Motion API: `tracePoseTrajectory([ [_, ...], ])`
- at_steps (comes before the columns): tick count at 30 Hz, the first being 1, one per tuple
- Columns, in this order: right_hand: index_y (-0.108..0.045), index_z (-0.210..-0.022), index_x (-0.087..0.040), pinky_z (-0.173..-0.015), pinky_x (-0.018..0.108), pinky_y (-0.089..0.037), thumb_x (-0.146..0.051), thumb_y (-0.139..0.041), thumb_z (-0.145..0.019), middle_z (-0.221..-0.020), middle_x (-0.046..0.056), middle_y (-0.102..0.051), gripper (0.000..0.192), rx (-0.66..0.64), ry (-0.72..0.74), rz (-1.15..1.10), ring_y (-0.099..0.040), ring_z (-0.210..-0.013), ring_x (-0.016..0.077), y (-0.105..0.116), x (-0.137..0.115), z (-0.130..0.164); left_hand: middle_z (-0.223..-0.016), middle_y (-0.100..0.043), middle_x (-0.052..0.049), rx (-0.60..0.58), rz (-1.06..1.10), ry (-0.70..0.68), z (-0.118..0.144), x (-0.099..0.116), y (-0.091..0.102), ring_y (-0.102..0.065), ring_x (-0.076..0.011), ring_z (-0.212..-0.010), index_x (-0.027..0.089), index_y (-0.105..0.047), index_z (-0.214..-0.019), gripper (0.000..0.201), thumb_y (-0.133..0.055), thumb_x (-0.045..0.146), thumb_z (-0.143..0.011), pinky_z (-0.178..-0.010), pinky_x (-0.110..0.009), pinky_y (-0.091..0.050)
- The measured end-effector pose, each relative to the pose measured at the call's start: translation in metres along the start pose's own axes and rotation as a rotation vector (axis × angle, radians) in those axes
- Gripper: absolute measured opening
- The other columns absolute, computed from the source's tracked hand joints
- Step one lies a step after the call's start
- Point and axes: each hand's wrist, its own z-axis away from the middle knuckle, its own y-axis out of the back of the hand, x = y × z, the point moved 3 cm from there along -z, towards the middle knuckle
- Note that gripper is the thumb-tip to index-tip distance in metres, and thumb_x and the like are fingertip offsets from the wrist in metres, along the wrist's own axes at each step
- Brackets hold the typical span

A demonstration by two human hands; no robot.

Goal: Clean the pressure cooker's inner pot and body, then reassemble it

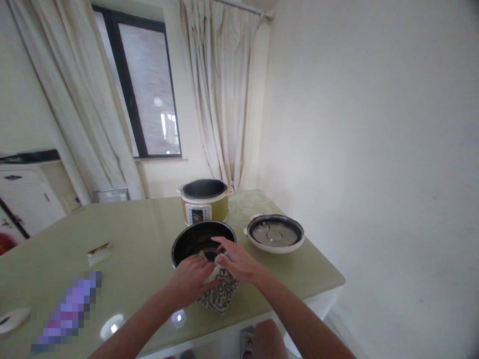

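A dark inner pot stands near the front of the table, its mouth facing up. A patterned black-and-white cloth hangs over its near rim. My left hand is closed on the cloth's left side at the rim. At the cloth's upper right, my right hand pinches it, with the index finger reaching over the pot's opening. Just behind the pot sits a green-and-white electric cooker, lidless, with a control panel on its front. The round lid lies underside up to the right.
A small white packet, a blurred-out purple object and a white object lie on the table's left part. The green tabletop ends at a corner on the right, near the wall. Curtains and a window stand behind.
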Motion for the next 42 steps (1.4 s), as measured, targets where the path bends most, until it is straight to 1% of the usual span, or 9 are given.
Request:
tracePoseTrajectory([
  [6, -0.050, -0.153, -0.020, -0.090, 0.036, -0.050, -0.075, -0.039, -0.102, -0.112, 0.009, -0.067, 0.076, 0.060, 0.009, 0.048, -0.064, -0.097, 0.0227, 0.010, 0.012, -0.008, -0.121, -0.074, -0.009, -0.023, 0.060, -0.101, 0.019, -0.031, 0.025, -0.064, -0.0293, -0.119, 0.026, -0.074, -0.114, 0.031, -0.071, 0.049, -0.093, -0.101, -0.043, -0.047],
  [10, -0.068, -0.128, -0.017, -0.090, 0.040, -0.049, -0.063, -0.049, -0.104, -0.109, 0.013, -0.072, 0.054, 0.042, -0.066, 0.361, -0.067, -0.098, 0.0270, -0.020, -0.008, -0.006, -0.118, -0.076, -0.015, -0.132, -0.072, 0.064, 0.015, -0.018, 0.024, -0.066, -0.0370, -0.119, 0.021, -0.078, -0.111, 0.038, -0.088, 0.033, -0.076, -0.108, -0.054, -0.044],
  [14, -0.072, -0.110, -0.020, -0.090, 0.040, -0.047, -0.051, -0.051, -0.106, -0.095, 0.009, -0.074, 0.038, -0.005, -0.044, 0.494, -0.069, -0.088, 0.0249, -0.042, -0.024, 0.003, -0.103, -0.079, -0.015, -0.161, -0.054, 0.088, 0.007, -0.009, 0.008, -0.072, -0.0374, -0.104, 0.018, -0.078, -0.102, 0.034, -0.080, 0.046, -0.083, -0.099, -0.055, -0.048],
  [18, -0.068, -0.131, -0.021, -0.091, 0.038, -0.047, -0.067, -0.067, -0.093, -0.109, 0.009, -0.072, 0.059, -0.016, 0.015, 0.420, -0.067, -0.098, 0.0255, -0.012, -0.008, 0.004, -0.099, -0.077, -0.012, -0.067, -0.016, -0.096, 0.013, -0.041, 0.005, -0.072, -0.0341, -0.098, 0.019, -0.074, -0.096, 0.043, -0.075, 0.060, -0.083, -0.094, -0.050, -0.049],
  [21, -0.069, -0.129, -0.020, -0.091, 0.035, -0.046, -0.060, -0.059, -0.101, -0.109, 0.008, -0.070, 0.050, -0.050, 0.042, 0.392, -0.066, -0.099, 0.0227, 0.008, 0.005, 0.001, -0.096, -0.076, -0.009, 0.028, 0.018, -0.134, 0.015, -0.063, 0.006, -0.070, -0.0310, -0.097, 0.020, -0.071, -0.088, 0.041, -0.081, 0.058, -0.077, -0.098, -0.047, -0.047],
  [29, -0.068, -0.116, -0.019, -0.094, 0.042, -0.044, -0.079, -0.060, -0.091, -0.105, 0.009, -0.071, 0.066, 0.026, 0.011, 0.421, -0.065, -0.094, 0.0260, -0.043, -0.015, 0.012, -0.094, -0.077, -0.011, 0.018, -0.095, -0.001, -0.008, -0.007, -0.015, -0.072, -0.0306, -0.092, 0.019, -0.072, -0.096, 0.022, -0.067, 0.040, -0.092, -0.087, -0.046, -0.047],
  [34, -0.066, -0.128, -0.019, -0.088, 0.039, -0.048, -0.084, -0.041, -0.095, -0.111, 0.010, -0.065, 0.078, 0.060, 0.109, 0.255, -0.062, -0.096, 0.0245, 0.003, 0.012, 0.024, -0.092, -0.074, -0.006, 0.097, 0.002, -0.233, 0.011, -0.031, 0.001, -0.069, -0.0279, -0.090, 0.022, -0.067, -0.089, 0.045, -0.069, 0.067, -0.087, -0.084, -0.042, -0.045],
  [37, -0.068, -0.124, -0.018, -0.090, 0.039, -0.047, -0.077, -0.027, -0.103, -0.111, 0.011, -0.064, 0.075, 0.098, 0.097, 0.219, -0.062, -0.100, 0.0240, 0.018, 0.017, 0.025, -0.091, -0.074, -0.005, 0.153, 0.026, -0.220, 0.014, -0.048, 0.006, -0.068, -0.0267, -0.090, 0.022, -0.066, -0.085, 0.045, -0.079, 0.064, -0.078, -0.089, -0.042, -0.044],
  [42, -0.066, -0.121, -0.021, -0.093, 0.042, -0.043, -0.079, -0.043, -0.099, -0.109, 0.009, -0.069, 0.066, 0.090, 0.049, 0.367, -0.062, -0.099, 0.0253, -0.032, -0.013, 0.022, -0.088, -0.076, -0.008, 0.136, -0.097, -0.083, -0.005, -0.012, -0.011, -0.070, -0.0295, -0.086, 0.020, -0.072, -0.091, 0.031, -0.074, 0.051, -0.087, -0.085, -0.045, -0.045],
])
